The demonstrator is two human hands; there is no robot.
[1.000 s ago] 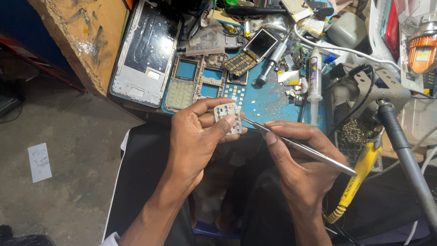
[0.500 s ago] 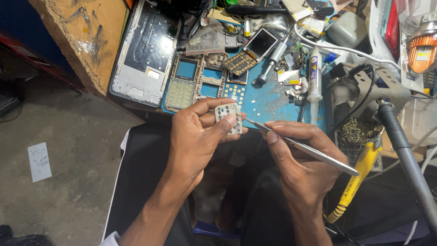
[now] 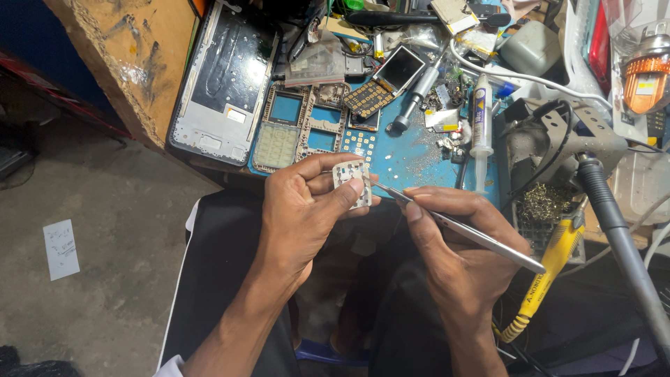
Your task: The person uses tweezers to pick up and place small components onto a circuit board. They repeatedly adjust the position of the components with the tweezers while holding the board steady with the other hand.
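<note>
Above your lap, at the bench (image 3: 118,56) edge, your left hand (image 3: 303,209) pinches a small circuit board (image 3: 352,183), thumb across its face, fingers closed behind it. Your right hand (image 3: 457,255) grips metal tweezers (image 3: 464,229), fingers shut on the shaft, tip just beside the board's right edge. Since the earlier frame, nothing has shifted appreciably. Phone frames and keypads litter the blue mat (image 3: 412,157); a yellow-handled soldering iron (image 3: 548,276) lies right; the concrete floor (image 3: 91,230) carries a paper scrap (image 3: 61,248).
</note>
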